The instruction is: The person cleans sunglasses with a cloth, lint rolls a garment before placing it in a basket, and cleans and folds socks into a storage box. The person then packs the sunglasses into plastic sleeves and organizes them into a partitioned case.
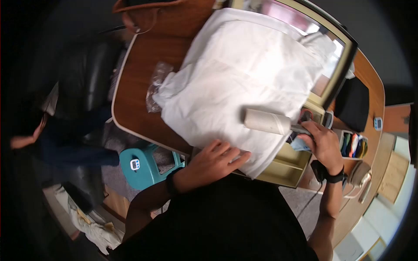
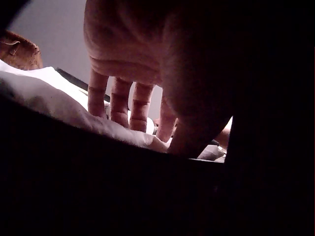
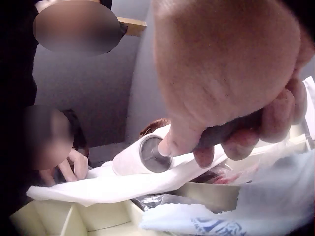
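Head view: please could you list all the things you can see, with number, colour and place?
White cloth: one, white, over the case
Roller: one, whitish, grey handle, on the cloth
Case: one, cream, mirrored lid raised, on the table
Table: one, brown, centre
Plastic bag: one, clear, beside cloth
Stool: one, teal, floor
Timers: two, white on stool, blue-white on table
Black fabric: one, black, table's right
Coloured items: several, mixed, table's right
Couch: one, black, left
Left grip: one, bare, on cloth
Right grip: one, bare, round roller handle
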